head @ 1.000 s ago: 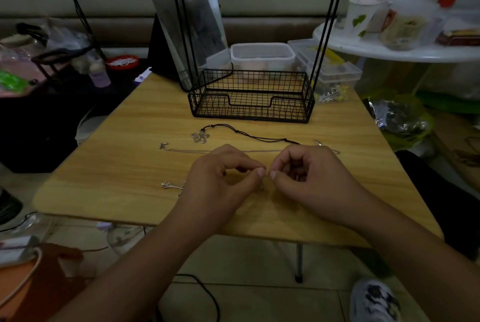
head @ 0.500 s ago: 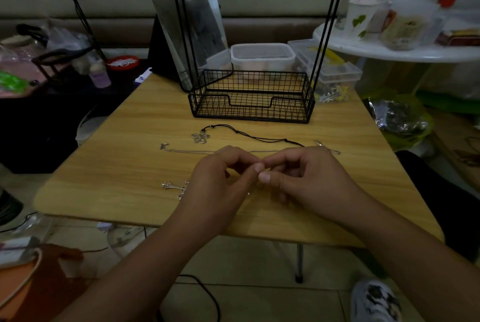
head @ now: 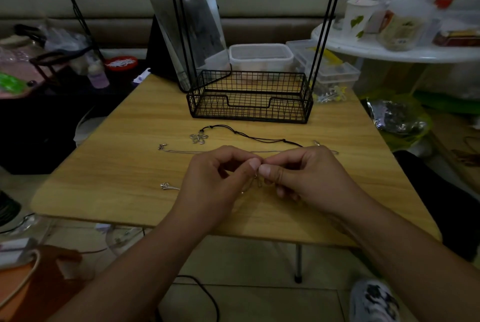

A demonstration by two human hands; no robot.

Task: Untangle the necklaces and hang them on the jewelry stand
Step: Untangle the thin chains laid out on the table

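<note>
A thin silver necklace [head: 255, 181] is pinched between the left hand [head: 215, 181] and the right hand [head: 309, 179], thumbs touching, just above the wooden table [head: 124, 166]. The black jewelry stand [head: 249, 98] sits behind them.

table [head: 130, 166]: light yellow-brown w/ wood grain. on it, black wire-grid jewelry stand [head: 249, 98]; nearer than stand, black cord necklace [head: 249, 135] w/ silver flower pendant [head: 199, 138], then thin silver chain [head: 187, 151]. right of table, white cup [head: 359, 19] w/ green leaves.
</note>
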